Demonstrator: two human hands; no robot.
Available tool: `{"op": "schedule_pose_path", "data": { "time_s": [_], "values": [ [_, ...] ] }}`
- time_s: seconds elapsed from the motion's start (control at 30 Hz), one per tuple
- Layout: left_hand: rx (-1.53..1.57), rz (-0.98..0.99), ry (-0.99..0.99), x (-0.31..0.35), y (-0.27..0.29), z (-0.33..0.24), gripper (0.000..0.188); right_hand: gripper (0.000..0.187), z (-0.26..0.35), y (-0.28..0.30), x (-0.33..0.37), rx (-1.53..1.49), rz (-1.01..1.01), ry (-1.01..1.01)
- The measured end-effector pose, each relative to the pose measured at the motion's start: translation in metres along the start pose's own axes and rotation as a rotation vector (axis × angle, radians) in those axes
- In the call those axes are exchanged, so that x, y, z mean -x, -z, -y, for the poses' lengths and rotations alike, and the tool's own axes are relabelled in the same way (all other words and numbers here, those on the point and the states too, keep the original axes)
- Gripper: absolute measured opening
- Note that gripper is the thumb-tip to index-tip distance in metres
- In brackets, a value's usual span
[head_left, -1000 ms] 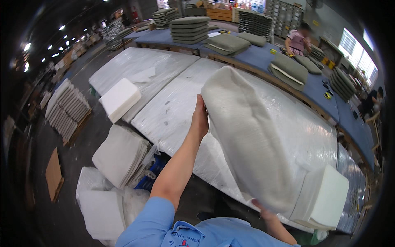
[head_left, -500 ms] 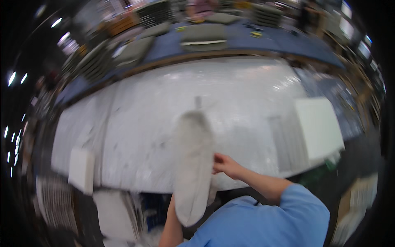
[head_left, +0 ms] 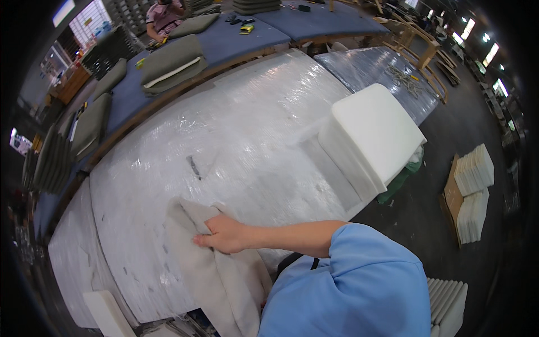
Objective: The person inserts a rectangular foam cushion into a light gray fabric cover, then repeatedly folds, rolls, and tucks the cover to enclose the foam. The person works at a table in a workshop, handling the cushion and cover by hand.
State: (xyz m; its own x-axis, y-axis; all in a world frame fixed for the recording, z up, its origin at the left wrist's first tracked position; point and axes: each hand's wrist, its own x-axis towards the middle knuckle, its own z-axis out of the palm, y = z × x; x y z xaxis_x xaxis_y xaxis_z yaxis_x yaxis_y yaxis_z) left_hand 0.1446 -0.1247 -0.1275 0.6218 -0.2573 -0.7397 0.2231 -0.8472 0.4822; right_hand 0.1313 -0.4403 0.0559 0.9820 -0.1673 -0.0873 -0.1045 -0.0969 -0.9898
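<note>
A beige cloth cover (head_left: pixel 205 275), soft and folded, hangs upright in front of me over the near edge of the table. Its upper end stands open, with the rim folded over. My right hand (head_left: pixel 225 235) is closed on this rim, thumb on one side and fingers pressed into the cloth. My left hand is hidden behind or inside the cover; only a small patch of skin shows at the cloth's lower right edge, so its fingers cannot be made out.
Plastic film covers the worktable (head_left: pixel 151 185). White foam pads (head_left: pixel 376 129) are stacked at its right end, and another white pad (head_left: pixel 106 314) stands near left. Across the blue table (head_left: pixel 236 39) lie grey-green cushions (head_left: pixel 171 62); a person (head_left: pixel 164 19) works there. More white pads (head_left: pixel 474 191) are on the floor right.
My view has turned right. The cover, held up long and narrow before, is now lower and folded open at the top. My right hand has moved from its side onto the rim.
</note>
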Motion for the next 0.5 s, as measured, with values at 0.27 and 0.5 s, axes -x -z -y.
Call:
{"op": "schedule_pose_path", "data": {
  "time_s": [0.27, 0.5],
  "values": [
    [-0.083, 0.026, -0.018, -0.009, 0.002, -0.013, 0.067, 0.066, 0.041, 0.023, 0.088, 0.302, 0.204, 0.066],
    [-0.147, 0.055, -0.065, -0.017, 0.006, -0.012, 0.068, 0.058, 0.014, 0.029, 0.167, 0.291, 0.165, -0.128]
  ]
}}
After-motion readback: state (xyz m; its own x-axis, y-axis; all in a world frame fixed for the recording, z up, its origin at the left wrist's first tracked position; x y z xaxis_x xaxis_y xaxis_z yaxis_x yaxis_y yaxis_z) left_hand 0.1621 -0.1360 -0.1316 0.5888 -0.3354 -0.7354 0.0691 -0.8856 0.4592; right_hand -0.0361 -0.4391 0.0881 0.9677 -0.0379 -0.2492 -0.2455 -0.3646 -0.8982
